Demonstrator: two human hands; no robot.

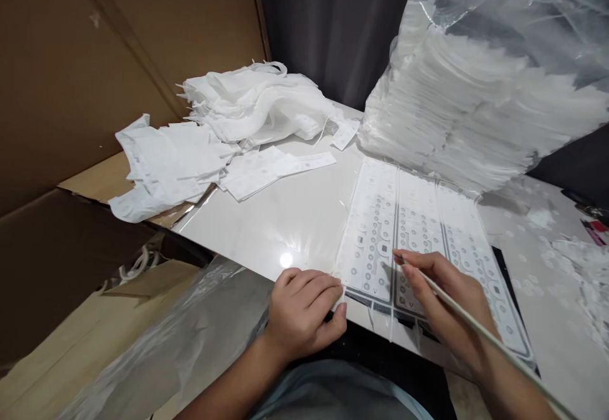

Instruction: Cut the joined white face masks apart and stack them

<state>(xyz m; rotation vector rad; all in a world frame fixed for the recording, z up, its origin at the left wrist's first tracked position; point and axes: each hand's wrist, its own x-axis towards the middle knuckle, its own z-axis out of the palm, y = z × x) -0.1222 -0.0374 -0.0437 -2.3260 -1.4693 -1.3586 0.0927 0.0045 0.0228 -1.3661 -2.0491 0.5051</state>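
A white sheet (413, 207) with grey printed circles and cut-out-like shapes lies over a dark-lined template at the table's front edge. My left hand (307, 309) is closed at its lower left corner, with the fingertips pressed on that corner. Above the sheet's middle, my right hand (445, 290) pinches a thin pen-like tool (398, 255) with a dark tip. The tip is at or just over the sheet; contact is unclear. From the tool, a long pale cord or stick (480, 328) passes over my right forearm.
Behind the sheet stands a tall stack of white sheets (457, 103) in clear plastic. Loose white sheets (257, 103) are heaped at the back left, with flat pieces (176, 160) before them. White scraps (580, 280) lie at right. A cardboard wall (118, 39) rises at left.
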